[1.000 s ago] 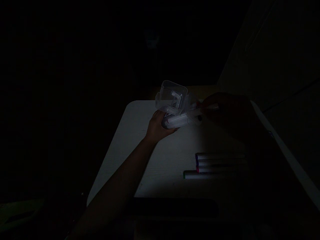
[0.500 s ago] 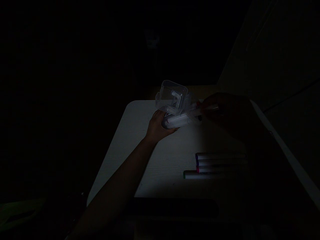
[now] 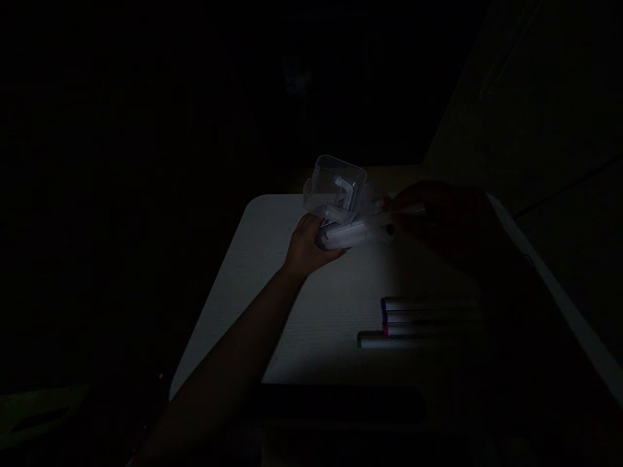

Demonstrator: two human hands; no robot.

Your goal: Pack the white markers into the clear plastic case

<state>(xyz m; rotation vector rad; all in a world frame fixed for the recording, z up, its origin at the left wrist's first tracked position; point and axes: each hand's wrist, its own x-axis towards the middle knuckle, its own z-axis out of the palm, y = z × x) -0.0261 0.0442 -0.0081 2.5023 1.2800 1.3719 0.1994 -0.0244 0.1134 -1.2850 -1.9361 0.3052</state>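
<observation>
In dim light, my left hand (image 3: 306,246) is wrapped round a clear plastic case (image 3: 366,175) lying tilted over the table, its transparent lid raised. White markers (image 3: 346,235) lie inside the case. At the case's right end, my right hand (image 3: 428,207), mostly in shadow, pinches another white marker (image 3: 413,209) whose front part overlaps the case's mouth. How deep it sits inside I cannot tell. Several capped markers (image 3: 418,317) with purple, pink and green ends lie side by side on the table, below my right hand.
The pale table (image 3: 233,279) has rounded far corners and runs under both forearms. A long dark bar (image 3: 335,403) lies along its near edge. A thin cable (image 3: 569,188) crosses the dark area on the right. Deep shadow hides most of the surroundings.
Hardly anything differs. Both hands keep their places at the case, and the red bit near my right fingertips shows less now. The markers on the table have not moved.
</observation>
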